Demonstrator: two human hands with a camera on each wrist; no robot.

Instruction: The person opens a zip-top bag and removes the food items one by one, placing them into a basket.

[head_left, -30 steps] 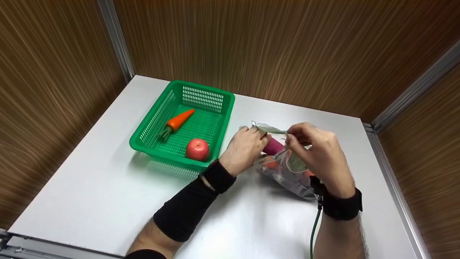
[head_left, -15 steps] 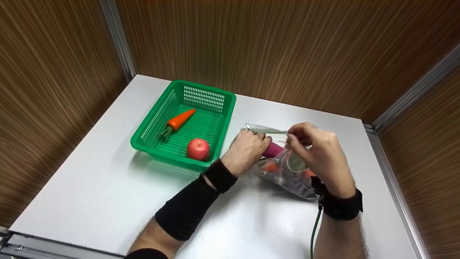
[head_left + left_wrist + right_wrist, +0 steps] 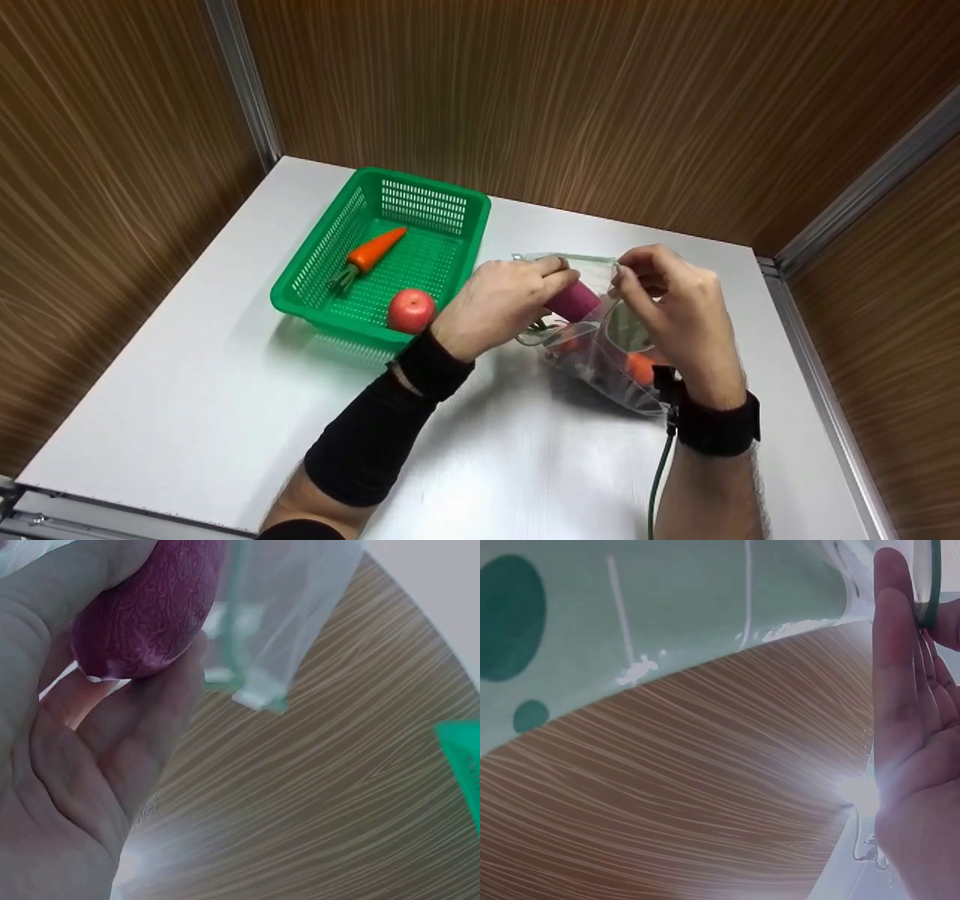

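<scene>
A clear zip bag with green dots lies on the white table, right of centre, its mouth lifted. My left hand grips a purple toy vegetable at the bag's mouth. In the left wrist view the purple vegetable sits between thumb and fingers, with the bag's edge beside it. My right hand pinches the right end of the bag's green rim; its fingers show against the bag in the right wrist view. Orange pieces remain inside the bag.
A green slatted basket stands left of the hands and holds a toy carrot and a red apple. Wood-grain walls close in the table at the back and both sides. A cable hangs from my right wrist.
My left hand has left the bag's rim and now grips the purple vegetable. The bag's mouth has been lifted and pulled wider. The right hand keeps its pinch.
</scene>
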